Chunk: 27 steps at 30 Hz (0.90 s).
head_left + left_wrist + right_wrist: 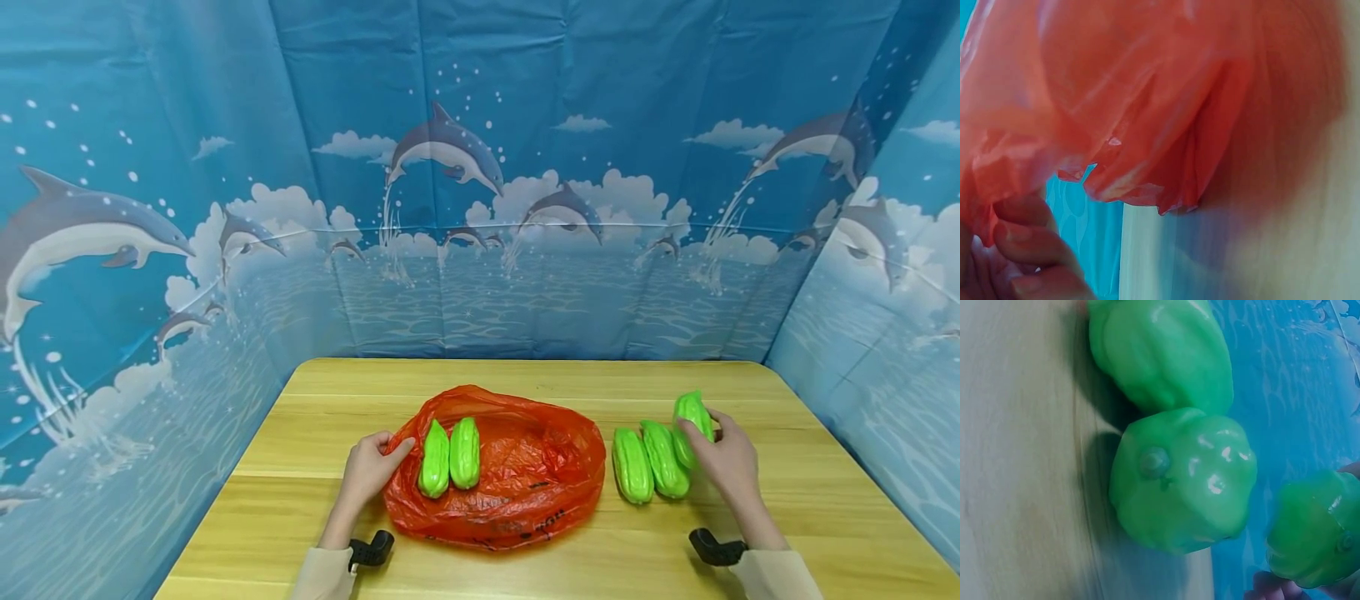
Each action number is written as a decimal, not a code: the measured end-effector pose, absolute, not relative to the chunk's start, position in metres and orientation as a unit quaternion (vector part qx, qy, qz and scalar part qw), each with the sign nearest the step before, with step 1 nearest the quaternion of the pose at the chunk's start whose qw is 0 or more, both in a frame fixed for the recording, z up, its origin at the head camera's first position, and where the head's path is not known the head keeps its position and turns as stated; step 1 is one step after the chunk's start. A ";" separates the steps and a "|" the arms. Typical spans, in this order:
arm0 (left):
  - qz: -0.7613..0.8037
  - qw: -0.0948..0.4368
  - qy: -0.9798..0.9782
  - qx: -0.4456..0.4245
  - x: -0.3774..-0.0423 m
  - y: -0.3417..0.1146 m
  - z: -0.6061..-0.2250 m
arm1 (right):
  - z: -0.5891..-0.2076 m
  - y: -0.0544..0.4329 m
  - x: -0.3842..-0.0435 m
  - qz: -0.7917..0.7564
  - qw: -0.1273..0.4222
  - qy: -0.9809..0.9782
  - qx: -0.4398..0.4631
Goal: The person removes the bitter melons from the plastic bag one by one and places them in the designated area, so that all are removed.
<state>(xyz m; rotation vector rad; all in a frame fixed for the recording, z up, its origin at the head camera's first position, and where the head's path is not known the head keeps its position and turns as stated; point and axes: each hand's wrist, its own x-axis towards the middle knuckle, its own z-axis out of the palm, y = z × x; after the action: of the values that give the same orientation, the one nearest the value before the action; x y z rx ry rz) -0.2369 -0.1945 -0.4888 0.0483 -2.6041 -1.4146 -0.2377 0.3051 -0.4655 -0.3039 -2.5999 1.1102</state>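
My left hand (370,468) pinches the left edge of a red plastic bag (525,454), which is spread wide on the table. In the left wrist view the curled fingers (1038,240) grip the crumpled film of the bag. Two bright green bitter melons (434,460) (465,454) lie side by side in the bag's left part. To the right of the bag, my right hand (726,454) holds another bitter melon (1316,531) between thumb and fingers, raised off the table. Close beside it, two more bitter melons (632,465) (664,458) lie on the wood, touching each other.
The light wooden table (300,517) has rounded far corners. A blue curtain with dolphins (480,283) hangs behind it and along both sides. Black wrist mounts (372,550) sit on both forearms, just past the beige sleeves (776,575).
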 end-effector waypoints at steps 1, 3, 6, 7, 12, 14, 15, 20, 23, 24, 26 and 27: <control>-0.474 0.089 -0.876 0.016 -0.237 -0.195 -0.489 | -0.466 0.305 -0.238 0.385 0.149 -0.905 -0.106; -0.473 0.091 -0.876 0.015 -0.237 -0.195 -0.488 | -0.467 0.306 -0.237 0.385 0.150 -0.904 -0.107; -0.472 0.093 -0.877 0.014 -0.236 -0.194 -0.488 | -0.468 0.307 -0.237 0.383 0.149 -0.905 -0.108; -0.472 0.093 -0.877 0.014 -0.236 -0.194 -0.488 | -0.469 0.307 -0.237 0.382 0.149 -0.906 -0.108; -0.469 0.096 -0.878 0.014 -0.237 -0.195 -0.488 | -0.472 0.309 -0.238 0.380 0.148 -0.907 -0.105; -0.468 0.097 -0.878 0.014 -0.237 -0.195 -0.488 | -0.473 0.309 -0.237 0.380 0.147 -0.907 -0.105; -0.467 0.097 -0.879 0.013 -0.237 -0.195 -0.488 | -0.473 0.310 -0.237 0.379 0.145 -0.908 -0.106; -0.465 0.098 -0.880 0.011 -0.237 -0.195 -0.488 | -0.472 0.311 -0.236 0.380 0.134 -0.909 -0.108; -0.465 0.101 -0.880 0.009 -0.236 -0.195 -0.488 | -0.471 0.312 -0.235 0.387 0.123 -0.907 -0.113; -0.464 0.102 -0.880 0.009 -0.236 -0.195 -0.488 | -0.471 0.312 -0.235 0.389 0.119 -0.906 -0.115; -0.464 0.102 -0.880 0.008 -0.236 -0.195 -0.488 | -0.471 0.313 -0.234 0.393 0.110 -0.905 -0.118; -0.464 0.103 -0.880 0.008 -0.236 -0.195 -0.488 | -0.471 0.314 -0.234 0.395 0.106 -0.905 -0.121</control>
<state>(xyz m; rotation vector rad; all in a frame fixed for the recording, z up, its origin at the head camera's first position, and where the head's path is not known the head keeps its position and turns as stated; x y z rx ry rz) -0.2363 -0.1951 -0.4880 0.0238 -2.5969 -1.3699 -0.2339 0.3140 -0.4710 -0.3554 -2.6652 1.1645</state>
